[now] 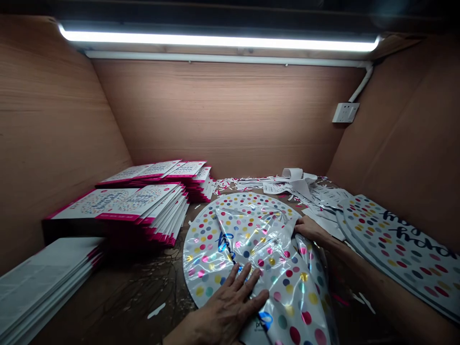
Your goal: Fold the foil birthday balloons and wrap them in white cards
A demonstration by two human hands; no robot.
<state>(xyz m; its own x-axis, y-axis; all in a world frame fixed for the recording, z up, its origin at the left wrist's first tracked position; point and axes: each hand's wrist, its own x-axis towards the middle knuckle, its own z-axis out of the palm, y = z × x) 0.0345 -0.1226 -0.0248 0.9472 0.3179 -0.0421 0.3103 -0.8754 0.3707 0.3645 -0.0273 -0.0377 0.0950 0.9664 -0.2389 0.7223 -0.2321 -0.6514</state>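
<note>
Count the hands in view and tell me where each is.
2: the left hand lies spread on the shiny dotted sheet; the right hand is at its upper right edge. No others show.

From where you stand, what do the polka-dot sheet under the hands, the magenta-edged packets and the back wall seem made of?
Polka-dot sheet: glossy plastic or foil film, from bright glints and creases. Magenta-edged packets: probably smooth printed card or paper, given their thin, flat layers. Back wall: wood or wood-look board, low sheen, showing horizontal grain.
</note>
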